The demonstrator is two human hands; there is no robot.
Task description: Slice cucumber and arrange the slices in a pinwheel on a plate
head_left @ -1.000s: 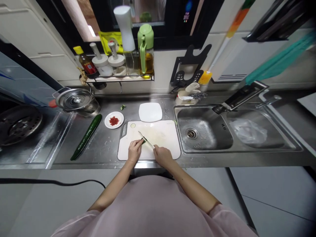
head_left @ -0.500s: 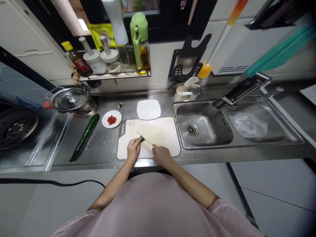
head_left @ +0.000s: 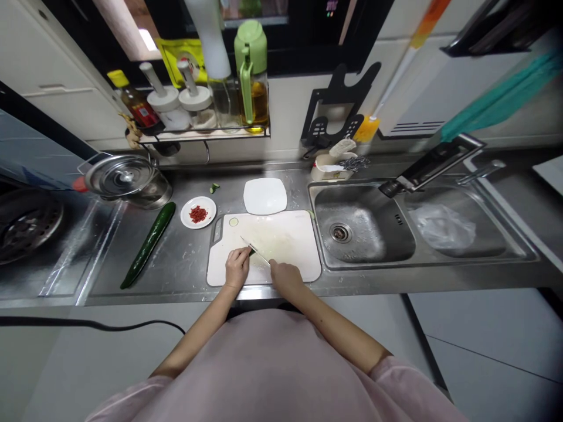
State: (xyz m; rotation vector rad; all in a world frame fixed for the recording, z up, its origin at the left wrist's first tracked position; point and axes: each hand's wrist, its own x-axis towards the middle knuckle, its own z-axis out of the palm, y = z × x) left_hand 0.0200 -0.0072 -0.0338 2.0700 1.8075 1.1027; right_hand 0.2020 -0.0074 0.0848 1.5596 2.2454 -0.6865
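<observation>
My right hand (head_left: 287, 279) grips the handle of a kitchen knife (head_left: 260, 254) over the white cutting board (head_left: 303, 249). The blade slants up to the left, right beside my left hand's fingertips. My left hand (head_left: 237, 268) is closed and pressed down on a small dark green piece of cucumber (head_left: 251, 251), mostly hidden by fingers and blade. A pale round cucumber slice (head_left: 233, 222) lies alone near the board's upper left corner. Left of the board, a whole cucumber (head_left: 148, 245) rests on the steel counter.
Behind the board sits a white square plate (head_left: 264, 196). A small plate (head_left: 210, 218) with chopped red bits (head_left: 198, 214) and cucumber scraps (head_left: 213, 188) are to its left. A lidded steel pot (head_left: 152, 193) stands far left; the sink (head_left: 365, 220) borders the board's right side.
The knife blade has shifted slightly left and down against my left fingertips, covering more of the cucumber piece. My hands stay at nearly the same place; the view has tilted a little.
</observation>
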